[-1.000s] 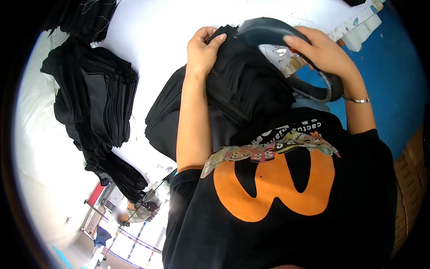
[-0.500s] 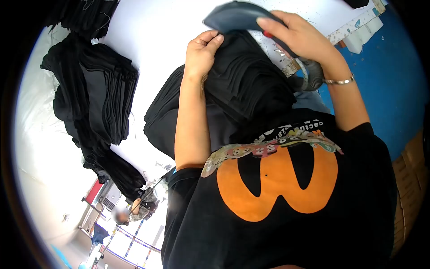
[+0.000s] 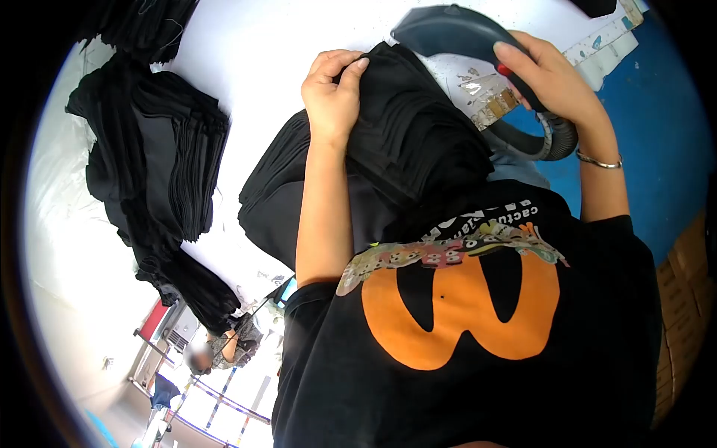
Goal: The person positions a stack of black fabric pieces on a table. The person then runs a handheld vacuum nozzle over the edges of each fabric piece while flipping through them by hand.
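Observation:
My left hand [image 3: 332, 97] pinches the upper corner of a stack of black fabric pieces [image 3: 414, 123] between thumb and fingers. The layers fan out towards my body, and their lower part runs beneath my left forearm. In my right hand [image 3: 556, 78] is a dark grey, curved handheld thread trimmer [image 3: 455, 31] with a red button [image 3: 503, 70] by the thumb. A ribbed hose [image 3: 559, 140] loops from its handle below my wrist. The trimmer's nose points left, above the stack and apart from it.
More black fabric bundles [image 3: 175, 164] lie on the white table [image 3: 254, 67] at left, with another pile [image 3: 146, 30] behind. The taped table edge [image 3: 497, 104] runs beside the blue floor [image 3: 635, 164]. Another person [image 3: 231, 343] is at the lower left.
My right hand and the trimmer have moved right, away from the fabric corner and my left hand. My left hand has shifted slightly left, still pinching the fabric.

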Demonstrator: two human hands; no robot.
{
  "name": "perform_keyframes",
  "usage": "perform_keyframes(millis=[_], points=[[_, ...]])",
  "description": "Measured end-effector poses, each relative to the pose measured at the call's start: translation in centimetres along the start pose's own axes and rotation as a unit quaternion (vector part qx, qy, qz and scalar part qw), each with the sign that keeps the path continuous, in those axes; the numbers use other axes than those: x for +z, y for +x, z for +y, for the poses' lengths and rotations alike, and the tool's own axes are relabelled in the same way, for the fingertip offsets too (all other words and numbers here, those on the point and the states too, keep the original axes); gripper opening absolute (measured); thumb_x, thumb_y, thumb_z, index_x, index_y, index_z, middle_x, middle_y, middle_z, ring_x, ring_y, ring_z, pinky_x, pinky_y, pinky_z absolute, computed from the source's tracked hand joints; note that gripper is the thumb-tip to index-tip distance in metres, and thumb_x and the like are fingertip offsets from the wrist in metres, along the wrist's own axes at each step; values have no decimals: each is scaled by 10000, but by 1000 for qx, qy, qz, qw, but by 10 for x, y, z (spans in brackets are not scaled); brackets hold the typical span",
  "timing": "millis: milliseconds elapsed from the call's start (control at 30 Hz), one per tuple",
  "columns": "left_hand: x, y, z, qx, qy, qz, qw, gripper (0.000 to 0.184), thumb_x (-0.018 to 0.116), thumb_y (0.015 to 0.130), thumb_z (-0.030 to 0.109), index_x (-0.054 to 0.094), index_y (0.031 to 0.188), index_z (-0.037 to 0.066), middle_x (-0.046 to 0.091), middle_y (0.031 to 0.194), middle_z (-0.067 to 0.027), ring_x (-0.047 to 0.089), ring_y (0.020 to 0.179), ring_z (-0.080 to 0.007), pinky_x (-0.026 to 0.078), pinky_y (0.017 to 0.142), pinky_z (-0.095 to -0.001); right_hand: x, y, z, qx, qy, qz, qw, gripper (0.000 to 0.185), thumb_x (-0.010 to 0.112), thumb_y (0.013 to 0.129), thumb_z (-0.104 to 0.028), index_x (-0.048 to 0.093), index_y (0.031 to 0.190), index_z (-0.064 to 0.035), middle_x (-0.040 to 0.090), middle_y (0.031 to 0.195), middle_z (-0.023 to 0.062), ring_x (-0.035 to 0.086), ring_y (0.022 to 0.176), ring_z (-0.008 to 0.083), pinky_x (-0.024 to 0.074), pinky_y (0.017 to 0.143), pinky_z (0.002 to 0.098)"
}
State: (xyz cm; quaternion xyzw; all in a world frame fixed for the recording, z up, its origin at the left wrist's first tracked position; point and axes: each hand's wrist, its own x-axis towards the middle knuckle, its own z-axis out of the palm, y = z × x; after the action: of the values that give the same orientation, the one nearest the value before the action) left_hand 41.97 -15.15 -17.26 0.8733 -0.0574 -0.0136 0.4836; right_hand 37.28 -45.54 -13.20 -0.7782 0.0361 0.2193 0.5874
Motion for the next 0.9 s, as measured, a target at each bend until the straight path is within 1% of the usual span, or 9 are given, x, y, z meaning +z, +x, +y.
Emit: perform_keyframes(millis=[100, 367, 433, 500, 533, 600, 700, 867, 900], points=[[4, 0, 3, -121, -55, -36, 991, 117, 708, 905, 42, 752, 999, -12, 738, 890, -58, 651, 844, -127, 513, 820, -261, 19, 8, -11, -25, -17, -64, 997, 441, 541, 1031, -455, 630, 999, -24, 510, 623, -16, 507, 477, 73, 423, 456, 235], [-77, -32, 42, -5, 3, -229, 973, 148, 603, 988, 47, 743, 1008, 3, 724, 944, -90, 661, 853, -157, 517, 814, -273, -5, -23, -27, -54, -63, -42, 996, 410, 587, 1005, -445, 642, 1018, -39, 556, 680, 3, 537, 533, 90, 416, 483, 258], [-85, -40, 21, -182, -105, -347, 914, 214, 544, 1037, 112, 725, 1031, -3, 721, 963, -119, 684, 889, -185, 529, 825, -290, 1, -31, -33, -79, -136, -121, 980, 390, 606, 991, -429, 639, 1027, -42, 578, 679, 48, 588, 584, 168, 458, 549, 316], [-68, -21, 23, -248, -49, -209, 945, 263, 596, 1023, 222, 707, 1088, -7, 710, 954, -141, 690, 897, -228, 539, 867, -342, 38, -26, -48, -63, -225, -177, 956, 439, 618, 969, -475, 638, 1052, -45, 612, 710, 133, 636, 663, 305, 499, 651, 405], [-53, -6, 28, -241, 78, -128, 959, 274, 655, 984, 230, 704, 1097, -16, 701, 977, -160, 687, 897, -255, 542, 874, -366, 61, -20, -48, -69, -287, -174, 940, 471, 610, 962, -507, 636, 1061, -47, 623, 723, 145, 644, 669, 317, 500, 646, 413], [-29, 11, -12, 142, 267, -101, 948, 339, 757, 888, 245, 701, 1106, -8, 667, 1067, -212, 661, 957, -330, 532, 888, -409, 73, -13, -46, -71, -263, -160, 949, 480, 602, 958, -527, 640, 1035, -54, 637, 742, 155, 653, 690, 326, 497, 645, 419], [-4, 14, -16, 44, 256, -149, 954, 361, 865, 759, 227, 698, 984, -2, 660, 1047, -190, 632, 959, -328, 520, 845, -397, 40, -29, -32, -43, -247, -72, 965, 590, 590, 940, -595, 676, 1020, -17, 678, 801, 196, 681, 778, 378, 518, 680, 447], [2, 9, -7, -173, 14, -171, 970, 315, 875, 761, 149, 666, 930, -16, 670, 877, -99, 602, 793, -191, 503, 749, -318, 19, -13, -13, -52, -136, 31, 989, 612, 571, 971, -587, 680, 934, 15, 626, 730, 163, 616, 664, 275, 495, 663, 389], [1, 10, -9, -169, 11, -178, 969, 304, 869, 771, 132, 664, 932, -24, 669, 852, -72, 590, 774, -163, 498, 734, -298, 32, 9, -1, -112, -174, 57, 977, 494, 583, 1003, -484, 662, 1012, 4, 581, 679, 50, 537, 604, 132, 450, 578, 300]])
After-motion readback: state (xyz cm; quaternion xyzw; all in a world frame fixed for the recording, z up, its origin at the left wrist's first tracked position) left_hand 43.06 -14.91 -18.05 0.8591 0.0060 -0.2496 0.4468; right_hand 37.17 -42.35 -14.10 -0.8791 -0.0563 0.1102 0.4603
